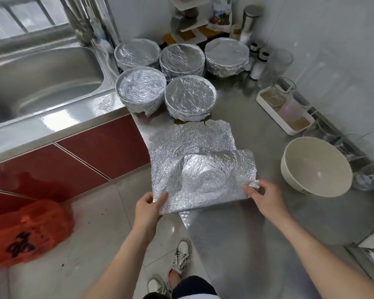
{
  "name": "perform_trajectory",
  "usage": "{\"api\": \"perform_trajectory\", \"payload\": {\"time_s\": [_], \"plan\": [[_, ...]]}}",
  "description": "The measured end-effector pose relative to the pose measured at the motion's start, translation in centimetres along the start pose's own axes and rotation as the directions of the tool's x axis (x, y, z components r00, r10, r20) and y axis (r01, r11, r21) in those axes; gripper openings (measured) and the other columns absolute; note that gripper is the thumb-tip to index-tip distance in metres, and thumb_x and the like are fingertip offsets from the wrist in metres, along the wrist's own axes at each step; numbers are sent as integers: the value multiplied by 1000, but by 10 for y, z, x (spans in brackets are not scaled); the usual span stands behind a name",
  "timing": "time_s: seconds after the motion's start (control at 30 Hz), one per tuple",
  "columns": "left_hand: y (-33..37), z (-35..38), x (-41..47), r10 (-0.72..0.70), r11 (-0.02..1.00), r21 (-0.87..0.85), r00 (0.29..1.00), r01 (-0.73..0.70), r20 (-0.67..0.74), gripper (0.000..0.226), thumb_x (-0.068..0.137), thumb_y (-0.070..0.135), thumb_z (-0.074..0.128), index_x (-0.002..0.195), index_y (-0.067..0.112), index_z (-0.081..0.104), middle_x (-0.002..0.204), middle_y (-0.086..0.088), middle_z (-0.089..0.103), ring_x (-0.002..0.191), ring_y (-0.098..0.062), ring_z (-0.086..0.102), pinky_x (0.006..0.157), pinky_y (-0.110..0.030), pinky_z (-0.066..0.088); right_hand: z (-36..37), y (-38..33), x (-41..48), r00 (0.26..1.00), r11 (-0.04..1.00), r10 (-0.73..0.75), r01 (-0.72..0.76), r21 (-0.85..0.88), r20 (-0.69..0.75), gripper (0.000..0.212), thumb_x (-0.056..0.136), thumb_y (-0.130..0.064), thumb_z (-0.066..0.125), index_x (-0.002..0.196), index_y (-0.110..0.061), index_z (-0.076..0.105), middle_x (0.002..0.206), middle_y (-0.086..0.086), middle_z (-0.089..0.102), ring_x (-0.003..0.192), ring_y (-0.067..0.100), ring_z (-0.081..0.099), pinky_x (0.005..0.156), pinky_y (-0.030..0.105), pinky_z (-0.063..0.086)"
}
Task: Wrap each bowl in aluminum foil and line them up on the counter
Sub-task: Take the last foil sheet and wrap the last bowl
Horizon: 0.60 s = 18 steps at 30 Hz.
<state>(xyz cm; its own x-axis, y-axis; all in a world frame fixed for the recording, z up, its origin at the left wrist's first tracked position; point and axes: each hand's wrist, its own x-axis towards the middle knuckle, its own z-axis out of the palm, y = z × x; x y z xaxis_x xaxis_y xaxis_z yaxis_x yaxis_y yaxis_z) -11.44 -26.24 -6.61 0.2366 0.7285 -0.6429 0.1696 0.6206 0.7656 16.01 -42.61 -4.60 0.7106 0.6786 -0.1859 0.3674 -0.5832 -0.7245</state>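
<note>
Crinkled aluminium foil sheet, already pressed with a round bowl-shaped dent, is held at the near edge of the stainless steel counter, overhanging the counter's edge on its left side. The left hand is closed in a pinch on the sheet's near left corner, and the right hand is closed in a pinch on its near right corner. A second flat crumpled foil sheet is seen just beyond, partly overlapped by the first. To the right, apart from both sheets, a bare white round bowl rests upright, still unwrapped. Farther back, five foil-covered bowls are grouped close together beside the steel sink. For this step, the held sheet is best kept taut and level, then centred over or under the white bowl so equal margins are left for folding around the rim, with gentle pulls so that the thin foil is not torn
</note>
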Motion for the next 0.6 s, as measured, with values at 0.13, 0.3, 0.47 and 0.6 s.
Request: {"api": "perform_trajectory", "payload": {"time_s": [0.13, 0.3, 0.47, 0.6], "plan": [[-3, 4, -9, 90, 996, -24, 995, -91, -44, 9, 89, 9, 69, 89, 8, 60, 83, -14, 67, 78, -24, 59, 74, -39, 48, 7, -7, 4, 999, 999, 34, -34, -6, 7, 35, 85, -26, 71, 63, -7, 52, 47, 1, 50, 49, 15, 36, 51, 33, 30], [-5, 4, -8, 131, 991, 46, 986, -127, -99, 19, 90, -1, 63, 99, 13, 54, 88, -15, 61, 71, -20, 52, 58, -30, 45, 15, -17, 1, 997, 988, 81, -79, -135, 8, 45, 86, -28, 70, 57, -17, 36, 49, -5, 37, 48, 17, 35, 50, 34, 26], [2, 13, -3, 201, 977, 106, 968, -186, -152, 47, 88, -2, 63, 120, 28, 47, 70, -8, 56, 55, -13, 52, 56, -30, 47, 18, -15, 3, 990, 973, 132, -139, -186, -52, 34, 87, -30, 68, 62, -17, 48, 57, -5, 47, 61, 26, 48, 56, 35, 31], [10, 19, 3, 256, 957, 188, 948, -221, -189, 58, 86, 2, 70, 129, 32, 44, 70, -5, 56, 54, -10, 58, 63, -36, 53, 20, -13, 2, 980, 971, 163, -181, -155, -117, 16, 86, -25, 69, 82, -14, 57, 74, -1, 61, 77, 30, 58, 65, 35, 39]]}}
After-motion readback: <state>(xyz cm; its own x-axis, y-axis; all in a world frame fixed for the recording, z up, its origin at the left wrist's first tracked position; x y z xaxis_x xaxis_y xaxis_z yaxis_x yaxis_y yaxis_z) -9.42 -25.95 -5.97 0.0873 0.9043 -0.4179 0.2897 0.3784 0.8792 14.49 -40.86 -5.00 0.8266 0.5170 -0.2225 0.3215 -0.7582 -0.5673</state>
